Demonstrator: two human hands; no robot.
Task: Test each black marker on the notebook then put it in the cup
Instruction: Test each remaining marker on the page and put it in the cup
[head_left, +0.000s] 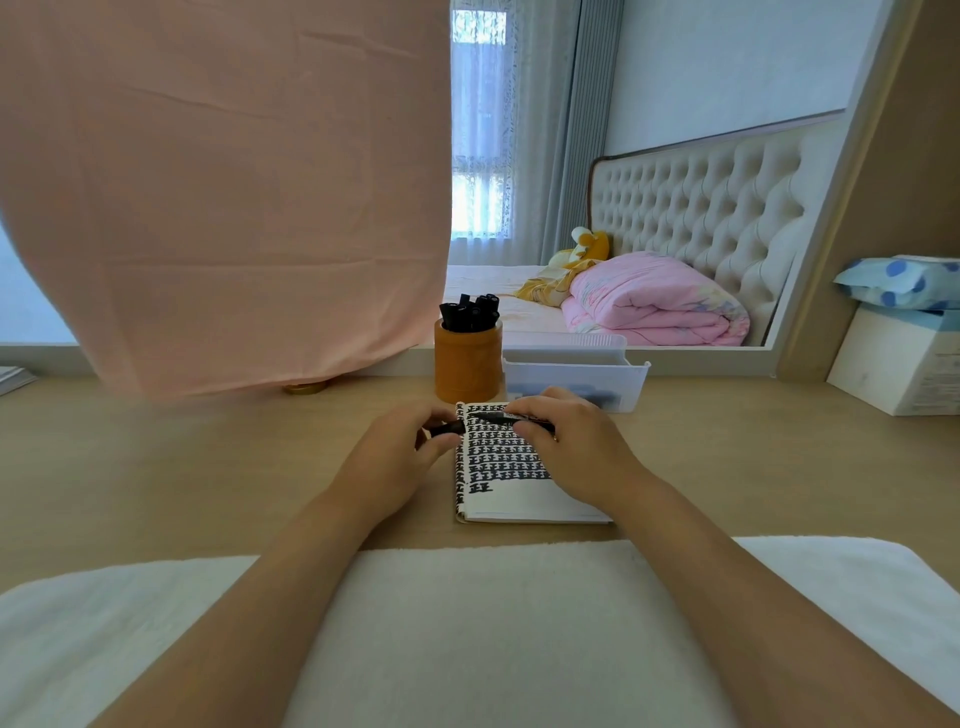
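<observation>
An open notebook (511, 491) lies on the wooden desk, its page filled with rows of black marks. Over its top edge, my right hand (566, 439) grips a black marker (519, 417) by the barrel. My left hand (397, 449) pinches the marker's black cap (448, 428) at the notebook's left edge. Marker and cap lie in one line; I cannot tell whether they are joined. Behind the notebook stands an orange cup (467, 366) holding several black markers (470, 312).
A white plastic tray (574, 379) sits right of the cup, behind my right hand. A pink cloth (223, 197) hangs at the back left. White boxes (896, 364) stand at the far right. A white towel (467, 623) covers the desk's near edge.
</observation>
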